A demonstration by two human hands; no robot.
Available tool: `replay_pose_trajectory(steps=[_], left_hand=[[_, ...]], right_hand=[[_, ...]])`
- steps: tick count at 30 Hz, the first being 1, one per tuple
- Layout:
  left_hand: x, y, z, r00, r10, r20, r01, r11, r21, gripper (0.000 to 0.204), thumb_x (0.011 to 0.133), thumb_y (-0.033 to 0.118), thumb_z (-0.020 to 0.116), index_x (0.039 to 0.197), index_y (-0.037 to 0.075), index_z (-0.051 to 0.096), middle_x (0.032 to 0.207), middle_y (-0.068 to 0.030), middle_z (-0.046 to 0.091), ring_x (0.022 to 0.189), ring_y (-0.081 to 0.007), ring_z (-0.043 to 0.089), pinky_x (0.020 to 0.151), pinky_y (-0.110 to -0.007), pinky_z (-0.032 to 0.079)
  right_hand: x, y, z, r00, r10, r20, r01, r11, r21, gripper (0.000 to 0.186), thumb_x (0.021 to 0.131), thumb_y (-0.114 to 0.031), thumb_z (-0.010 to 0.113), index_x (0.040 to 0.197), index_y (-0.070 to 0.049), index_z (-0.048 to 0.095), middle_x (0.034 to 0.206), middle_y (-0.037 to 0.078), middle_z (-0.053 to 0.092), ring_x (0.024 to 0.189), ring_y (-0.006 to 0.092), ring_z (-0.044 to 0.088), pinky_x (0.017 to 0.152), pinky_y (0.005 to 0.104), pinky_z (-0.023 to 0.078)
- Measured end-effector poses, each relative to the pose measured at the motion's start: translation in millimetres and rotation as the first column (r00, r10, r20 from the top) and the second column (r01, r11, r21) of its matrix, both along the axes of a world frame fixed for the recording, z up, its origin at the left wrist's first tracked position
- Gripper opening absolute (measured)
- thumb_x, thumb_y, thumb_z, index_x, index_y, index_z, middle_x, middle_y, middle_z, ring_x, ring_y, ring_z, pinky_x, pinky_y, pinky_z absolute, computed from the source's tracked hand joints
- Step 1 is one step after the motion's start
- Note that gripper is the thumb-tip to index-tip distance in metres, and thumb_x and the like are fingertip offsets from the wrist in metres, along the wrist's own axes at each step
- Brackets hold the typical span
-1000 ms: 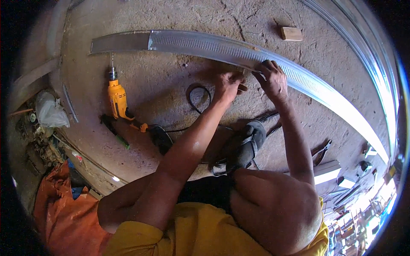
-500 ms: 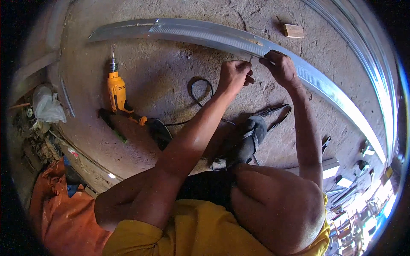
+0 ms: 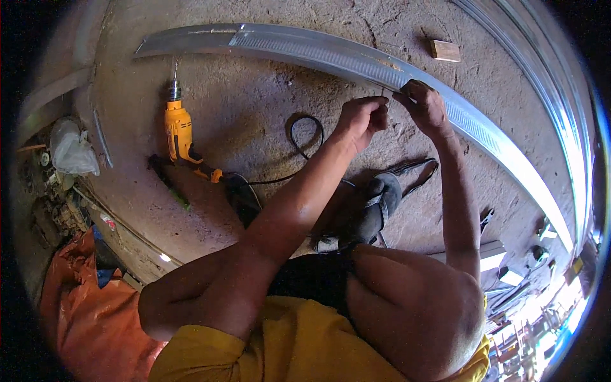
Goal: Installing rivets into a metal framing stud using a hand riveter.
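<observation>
A long silvery metal strip (image 3: 312, 52), with a ribbed band along it, stretches across the concrete floor in front of me. My right hand (image 3: 425, 109) is closed on its near edge, thumb and fingers pinched at the metal. Just left of it, my left hand (image 3: 364, 121) is closed in a pinch at the same edge. A thin, pin-like piece (image 3: 383, 93) shows at the left fingertips; it is too small to name. To the left lies a yellow power drill (image 3: 180, 130), its bit pointing toward the strip's left end.
A black cord (image 3: 294, 137) loops from the drill past my sandalled feet (image 3: 375, 207). A small wood block (image 3: 445, 51) sits beyond the strip. More long metal profiles (image 3: 547, 76) curve along the right. Pliers (image 3: 487, 218) lie at the right, and a plastic bag (image 3: 71, 149) at the left.
Both hands have shifted slightly right and down in the picture, staying together at the strip's near edge. The whole view has moved a little; the drill lies as before.
</observation>
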State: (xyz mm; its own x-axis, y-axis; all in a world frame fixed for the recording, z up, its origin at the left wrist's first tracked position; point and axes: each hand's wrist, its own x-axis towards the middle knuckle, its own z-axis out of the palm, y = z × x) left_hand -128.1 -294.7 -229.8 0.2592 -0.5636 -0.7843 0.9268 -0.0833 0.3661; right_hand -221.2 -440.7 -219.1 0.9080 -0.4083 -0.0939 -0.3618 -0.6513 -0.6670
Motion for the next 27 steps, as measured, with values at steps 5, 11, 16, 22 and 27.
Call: replay_pose_trajectory(steps=[5,11,16,22,27], left_hand=[[-0.7,0.6,-8.0,0.521,-0.491,0.698,0.241,0.87,0.431,0.01,0.081,0.008,0.058,0.079,-0.001,0.061,0.063,-0.0078,0.059,0.047,-0.0165,0.056,0.044,-0.029,0.046],[-12.9,1.9,-20.3,0.882,-0.149,0.448,0.126,0.989,0.081,0.012,0.083,0.01,0.058,0.079,-0.001,0.06,0.062,-0.0069,0.058,0.049,-0.0163,0.056,0.047,-0.029,0.048],[-15.5,11.5,-32.4,0.871,-0.161,0.464,0.11,0.985,0.135,0.013,0.082,0.012,0.06,0.085,-0.001,0.061,0.069,-0.0067,0.06,0.057,-0.0184,0.059,0.052,-0.031,0.048],[-25.1,-0.2,-15.4,0.607,-0.355,0.711,0.153,0.93,0.334,0.013,0.084,0.008,0.055,0.089,-0.003,0.058,0.065,-0.0076,0.058,0.052,-0.0179,0.058,0.049,-0.03,0.048],[-17.9,10.1,-53.4,0.686,-0.243,0.686,0.096,0.965,0.245,0.014,0.082,0.008,0.054,0.078,-0.004,0.059,0.057,-0.0089,0.056,0.043,-0.018,0.057,0.041,-0.031,0.046]], right_hand=[[-0.4,6.9,1.7,1.0,0.006,-0.023,-0.006,1.0,0.002,0.019,0.079,-0.022,0.063,0.081,-0.004,0.061,0.082,0.012,0.061,0.077,0.0341,0.057,0.064,0.0409,0.045],[-6.0,10.7,-16.2,0.999,-0.045,0.026,0.047,0.994,-0.1,0.012,0.078,-0.017,0.062,0.083,-0.006,0.063,0.08,0.01,0.059,0.079,0.03,0.057,0.063,0.0399,0.046],[-8.8,21.8,-40.7,0.992,0.104,0.07,-0.081,0.956,-0.282,0.015,0.077,-0.016,0.059,0.09,-0.008,0.06,0.086,0.009,0.056,0.082,0.0293,0.055,0.063,0.0389,0.049],[-21.7,19.1,-50.4,0.994,0.106,-0.017,-0.103,0.901,-0.421,0.023,0.08,-0.021,0.055,0.098,-0.006,0.056,0.096,0.012,0.055,0.091,0.0308,0.055,0.071,0.0387,0.049],[-2.1,25.6,-53.6,0.996,0.078,0.037,-0.057,0.912,-0.407,0.024,0.08,-0.026,0.057,0.096,-0.007,0.057,0.093,0.013,0.057,0.088,0.0307,0.057,0.07,0.0407,0.049]])
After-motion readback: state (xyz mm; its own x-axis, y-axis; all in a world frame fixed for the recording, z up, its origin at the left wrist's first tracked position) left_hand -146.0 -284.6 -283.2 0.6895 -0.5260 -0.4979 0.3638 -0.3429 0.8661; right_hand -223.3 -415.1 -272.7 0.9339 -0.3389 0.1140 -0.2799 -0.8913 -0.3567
